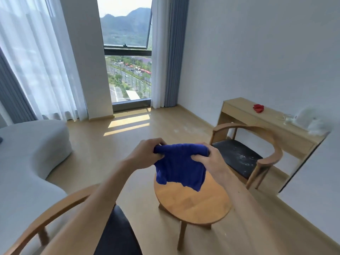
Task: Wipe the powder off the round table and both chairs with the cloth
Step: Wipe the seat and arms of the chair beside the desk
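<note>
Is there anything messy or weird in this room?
Yes. White powder is smeared on the far chair's black seat, and a faint dusty patch marks the floor behind it. Both hands hold the blue cloth.

Head cam — looks fwd & down, close over round table (193,203).

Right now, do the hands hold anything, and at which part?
Both hold the blue cloth by its top edge: the left hand grips the left corner, the right hand the right corner.

Round table (193,203) between two chairs, near chair (60,212) left, far chair (244,157) right
</note>
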Available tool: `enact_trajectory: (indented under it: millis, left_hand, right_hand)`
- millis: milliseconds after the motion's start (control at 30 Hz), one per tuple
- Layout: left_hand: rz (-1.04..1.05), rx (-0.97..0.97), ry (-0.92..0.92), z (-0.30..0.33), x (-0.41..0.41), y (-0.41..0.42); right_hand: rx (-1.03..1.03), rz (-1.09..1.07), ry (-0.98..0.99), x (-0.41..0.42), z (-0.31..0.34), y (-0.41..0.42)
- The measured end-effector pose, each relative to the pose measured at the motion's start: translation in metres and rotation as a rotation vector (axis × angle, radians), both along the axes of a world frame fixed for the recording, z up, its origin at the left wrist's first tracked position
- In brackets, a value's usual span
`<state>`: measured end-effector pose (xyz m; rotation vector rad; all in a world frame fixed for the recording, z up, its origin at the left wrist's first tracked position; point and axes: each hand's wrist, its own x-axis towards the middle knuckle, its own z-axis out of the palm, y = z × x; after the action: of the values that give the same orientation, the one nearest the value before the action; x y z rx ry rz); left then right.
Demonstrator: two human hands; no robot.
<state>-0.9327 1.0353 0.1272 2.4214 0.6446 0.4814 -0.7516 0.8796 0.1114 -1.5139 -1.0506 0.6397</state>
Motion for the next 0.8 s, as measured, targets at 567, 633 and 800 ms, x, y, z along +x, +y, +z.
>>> enact_trajectory:
  millis: [567, 633, 800]
  left_hand:
    - [-0.117, -0.125, -0.015, -0.047, 0.328, -0.208]
    - [-0.159, -0.070, 0.008, -0.051, 0.357, -0.222]
    - [-0.189, 0.020, 0.081, -0.066, 0.427, -0.252]
  right_hand:
    - [-0.075, -0.739, 0.048, 0.229, -0.047, -0.233]
    - [-0.119, -0.829, -0.001, 0.249, -0.049, -0.253]
    - [-0.208, -0.978, -0.165, 0.293, -0.061, -0.264]
